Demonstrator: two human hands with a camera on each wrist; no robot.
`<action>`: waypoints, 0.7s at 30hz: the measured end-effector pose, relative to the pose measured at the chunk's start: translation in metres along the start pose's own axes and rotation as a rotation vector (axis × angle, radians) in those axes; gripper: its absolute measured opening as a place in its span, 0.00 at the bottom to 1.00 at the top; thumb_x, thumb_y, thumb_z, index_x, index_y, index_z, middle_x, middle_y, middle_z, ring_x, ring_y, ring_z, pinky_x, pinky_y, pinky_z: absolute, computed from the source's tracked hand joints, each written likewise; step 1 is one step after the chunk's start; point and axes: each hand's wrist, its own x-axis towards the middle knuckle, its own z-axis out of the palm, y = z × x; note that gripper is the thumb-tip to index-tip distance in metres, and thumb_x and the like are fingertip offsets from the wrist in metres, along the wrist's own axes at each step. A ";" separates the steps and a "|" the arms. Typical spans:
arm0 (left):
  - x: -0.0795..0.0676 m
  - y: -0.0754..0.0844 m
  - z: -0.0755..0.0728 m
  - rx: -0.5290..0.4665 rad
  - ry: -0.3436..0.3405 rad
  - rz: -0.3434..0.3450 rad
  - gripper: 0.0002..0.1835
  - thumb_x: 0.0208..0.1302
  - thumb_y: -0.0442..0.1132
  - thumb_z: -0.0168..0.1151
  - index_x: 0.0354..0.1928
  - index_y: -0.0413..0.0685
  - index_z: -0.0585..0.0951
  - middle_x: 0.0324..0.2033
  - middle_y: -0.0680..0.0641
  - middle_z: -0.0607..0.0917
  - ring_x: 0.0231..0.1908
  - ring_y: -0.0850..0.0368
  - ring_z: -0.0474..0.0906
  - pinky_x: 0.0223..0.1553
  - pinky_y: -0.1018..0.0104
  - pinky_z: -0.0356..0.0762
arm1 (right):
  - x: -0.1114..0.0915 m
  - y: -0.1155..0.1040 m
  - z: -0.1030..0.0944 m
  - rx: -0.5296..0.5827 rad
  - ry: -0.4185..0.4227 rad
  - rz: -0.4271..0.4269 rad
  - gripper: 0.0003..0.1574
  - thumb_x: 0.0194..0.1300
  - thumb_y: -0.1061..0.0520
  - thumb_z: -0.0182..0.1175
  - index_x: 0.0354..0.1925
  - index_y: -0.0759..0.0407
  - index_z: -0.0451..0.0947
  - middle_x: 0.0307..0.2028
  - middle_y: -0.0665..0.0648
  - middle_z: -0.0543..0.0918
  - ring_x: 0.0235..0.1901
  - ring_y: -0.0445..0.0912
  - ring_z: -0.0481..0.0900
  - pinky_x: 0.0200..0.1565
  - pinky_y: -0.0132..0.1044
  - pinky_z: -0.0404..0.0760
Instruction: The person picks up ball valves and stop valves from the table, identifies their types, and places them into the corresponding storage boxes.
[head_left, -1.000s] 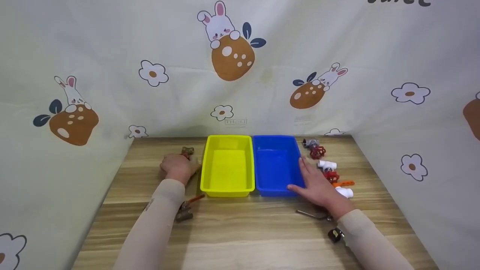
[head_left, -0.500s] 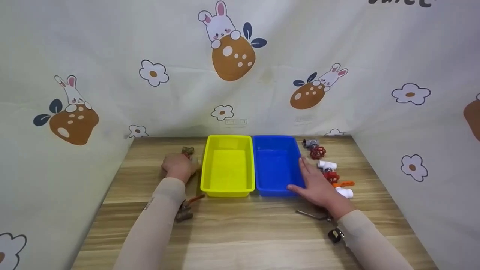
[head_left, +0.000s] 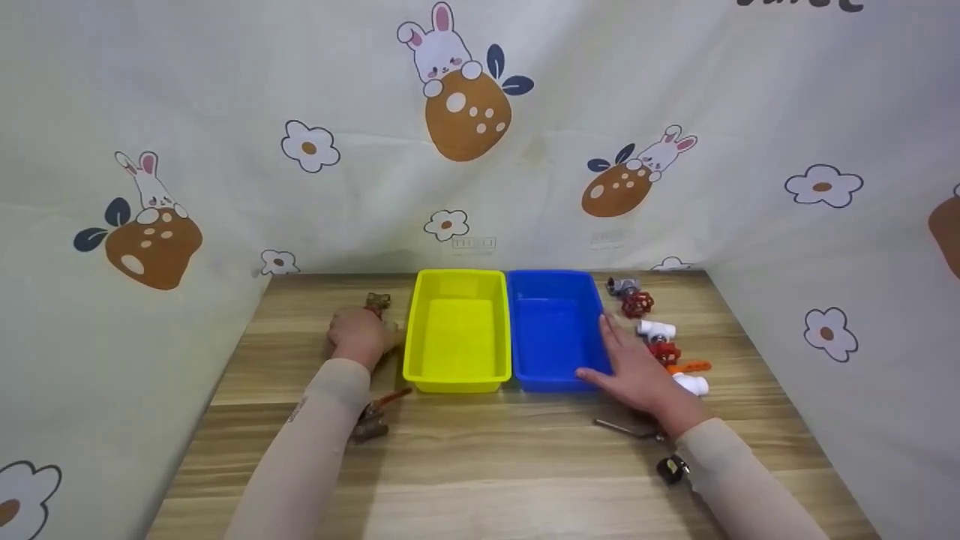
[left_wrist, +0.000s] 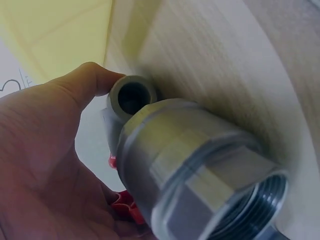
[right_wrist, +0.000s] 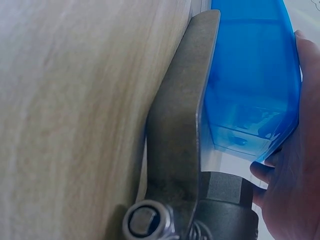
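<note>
At the left of the table, my left hand (head_left: pixel 356 337) grips a valve. The left wrist view shows its grey tubular body (left_wrist: pixel 132 97) under the thumb and a red handwheel (left_wrist: pixel 127 206) by the fingers; the hand covers much of it. Just beyond sits a brass valve (head_left: pixel 379 301). Nearer the wrist lies a metal ball valve (head_left: pixel 371 427) with an orange-red lever, its threaded mouth large in the left wrist view. My right hand (head_left: pixel 637 375) rests against the blue bin (head_left: pixel 559 386), fingers extended along its right wall and thumb at its front corner.
A yellow bin (head_left: pixel 456 386) stands left of the blue one. Right of the bins lie a grey valve (head_left: pixel 624 286), a white valve (head_left: pixel 657 330) with red wheel, and another white valve (head_left: pixel 691 384) with orange lever. A metal lever (right_wrist: pixel 175 100) and dark valve body lie below my right wrist.
My left hand shifts very slightly to the right, still gripping the valve. My right hand stays against the blue bin, and both bins keep their places.
</note>
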 end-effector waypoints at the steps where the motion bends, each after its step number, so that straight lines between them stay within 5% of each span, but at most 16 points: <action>1: 0.000 0.000 0.001 -0.016 0.004 -0.007 0.45 0.77 0.60 0.56 0.60 0.11 0.72 0.56 0.20 0.78 0.58 0.29 0.80 0.57 0.39 0.84 | 0.000 0.000 0.000 -0.002 0.000 0.000 0.76 0.72 0.16 0.56 0.90 0.62 0.38 0.89 0.65 0.43 0.85 0.70 0.48 0.78 0.74 0.56; 9: -0.002 0.000 -0.007 -0.030 0.035 0.012 0.49 0.75 0.60 0.61 0.66 0.12 0.66 0.58 0.19 0.75 0.60 0.28 0.77 0.62 0.37 0.79 | 0.001 0.001 0.001 -0.004 0.003 -0.010 0.76 0.73 0.17 0.56 0.90 0.64 0.39 0.89 0.67 0.44 0.85 0.70 0.48 0.79 0.73 0.55; 21: 0.002 -0.001 -0.012 -0.050 0.126 0.078 0.50 0.80 0.63 0.56 0.73 0.16 0.58 0.66 0.17 0.68 0.69 0.23 0.69 0.74 0.32 0.67 | 0.000 0.000 0.000 0.002 0.007 -0.007 0.75 0.73 0.18 0.57 0.90 0.64 0.39 0.89 0.67 0.44 0.85 0.70 0.48 0.78 0.74 0.56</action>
